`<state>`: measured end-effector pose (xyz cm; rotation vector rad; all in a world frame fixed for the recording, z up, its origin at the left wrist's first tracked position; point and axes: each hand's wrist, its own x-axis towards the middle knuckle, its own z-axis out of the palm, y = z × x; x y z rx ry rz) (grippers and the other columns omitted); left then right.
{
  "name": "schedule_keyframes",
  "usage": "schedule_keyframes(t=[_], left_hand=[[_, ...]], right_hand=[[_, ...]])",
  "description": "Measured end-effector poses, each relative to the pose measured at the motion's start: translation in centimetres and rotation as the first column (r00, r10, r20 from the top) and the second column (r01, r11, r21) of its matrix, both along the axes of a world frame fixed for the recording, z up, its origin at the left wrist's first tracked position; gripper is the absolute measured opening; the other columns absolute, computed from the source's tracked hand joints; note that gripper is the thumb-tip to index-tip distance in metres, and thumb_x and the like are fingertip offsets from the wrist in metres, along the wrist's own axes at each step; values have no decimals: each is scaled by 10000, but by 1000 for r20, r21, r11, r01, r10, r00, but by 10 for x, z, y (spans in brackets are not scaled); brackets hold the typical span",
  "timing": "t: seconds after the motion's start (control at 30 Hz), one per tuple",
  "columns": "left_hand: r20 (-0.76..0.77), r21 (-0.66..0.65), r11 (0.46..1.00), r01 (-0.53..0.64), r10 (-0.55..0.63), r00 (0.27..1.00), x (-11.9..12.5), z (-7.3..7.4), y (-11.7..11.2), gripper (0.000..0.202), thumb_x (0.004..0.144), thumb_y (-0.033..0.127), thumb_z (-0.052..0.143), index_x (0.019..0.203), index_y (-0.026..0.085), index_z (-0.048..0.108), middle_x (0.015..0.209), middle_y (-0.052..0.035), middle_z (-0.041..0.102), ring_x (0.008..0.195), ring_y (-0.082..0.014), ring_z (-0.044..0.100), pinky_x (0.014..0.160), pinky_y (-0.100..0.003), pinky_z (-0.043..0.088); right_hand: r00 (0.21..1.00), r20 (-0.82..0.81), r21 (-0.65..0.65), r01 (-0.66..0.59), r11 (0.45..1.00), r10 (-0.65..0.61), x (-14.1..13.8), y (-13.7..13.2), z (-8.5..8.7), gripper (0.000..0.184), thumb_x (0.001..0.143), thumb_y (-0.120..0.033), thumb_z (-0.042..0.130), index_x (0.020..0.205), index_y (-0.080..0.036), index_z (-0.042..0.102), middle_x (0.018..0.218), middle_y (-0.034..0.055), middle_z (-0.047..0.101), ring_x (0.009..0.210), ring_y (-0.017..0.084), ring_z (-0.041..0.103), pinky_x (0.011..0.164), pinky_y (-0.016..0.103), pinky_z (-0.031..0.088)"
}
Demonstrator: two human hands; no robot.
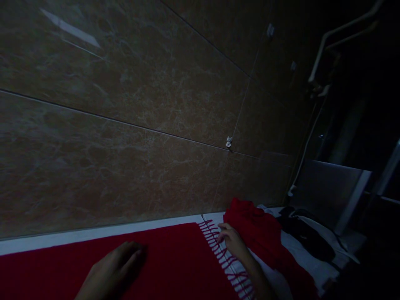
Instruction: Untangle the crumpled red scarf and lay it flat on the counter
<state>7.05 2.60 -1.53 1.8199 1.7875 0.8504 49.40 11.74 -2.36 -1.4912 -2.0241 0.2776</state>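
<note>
A red scarf point(175, 254) lies spread flat along the white surface at the bottom of the head view. Its right end carries a row of thin red tassels point(223, 256), spaced apart. My left hand point(114, 264) rests on or just over the scarf's body, palm down, fingers loosely bent and thumb apart; nothing shows in it. Over the far part of the fringe is my right hand point(231, 239), fingertips pointing left toward the tassels, fingers a little apart. Whether they touch a strand is too dark to tell.
A crumpled red cloth point(258, 227) lies right of the fringe. Beyond it sits a black item point(304, 235) with a strap or cord. A brown marble-patterned wall point(140, 166) rises behind the white surface point(93, 233). Pipes point(325, 41) and a panel point(328, 191) stand at right.
</note>
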Motion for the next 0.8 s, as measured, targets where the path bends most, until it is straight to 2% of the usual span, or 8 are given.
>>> schedule_keyframes(t=[0.13,0.33,0.43,0.63,0.73,0.8], left_hand=[[8,7,1000,13,-14,1000,0,0,-1,477,894,546,443,1125,281,765,1187,-40,777,1093,-268,725,894,-318,556],[5,-3,1000,-2,2,1000,4,10,-5,473,883,518,435,1120,278,766,1189,-33,777,1107,-267,722,897,-316,555],[11,-19,1000,0,0,1000,5,14,-6,481,887,512,425,1138,274,760,1199,-36,773,1114,-273,718,904,-331,553],[8,-17,1000,15,-15,1000,3,10,-6,477,898,511,426,1153,276,753,1223,-40,764,1132,-275,709,931,-339,538],[-6,-21,999,32,-33,999,2,11,-8,480,914,508,406,1143,273,756,1209,-44,768,1121,-273,713,925,-338,539],[-2,-16,1000,27,-27,1000,3,12,-8,483,922,502,398,1146,269,757,1213,-46,767,1127,-273,711,934,-339,538]], right_hand=[[997,25,-36,-71,997,72,2,-10,1,433,687,-2,387,728,-224,756,1340,87,662,1291,213,596,1125,412,415],[993,86,-61,-77,995,82,11,-20,6,464,632,17,395,814,-206,760,1367,111,637,1326,229,570,1144,419,394],[989,124,-64,-73,995,81,11,-22,10,463,641,32,392,807,-211,749,1343,104,647,1306,218,582,1123,396,407],[982,183,-35,-49,998,55,2,-25,24,375,713,30,423,757,-206,711,1239,126,660,1244,248,603,1045,397,443],[977,192,-30,-91,995,95,-6,-28,30,373,765,13,420,792,-220,710,1216,103,663,1211,209,613,1022,347,453],[970,206,-48,-125,991,132,-11,-29,33,346,747,-4,471,824,-230,721,1242,84,664,1219,196,609,1028,319,449]])
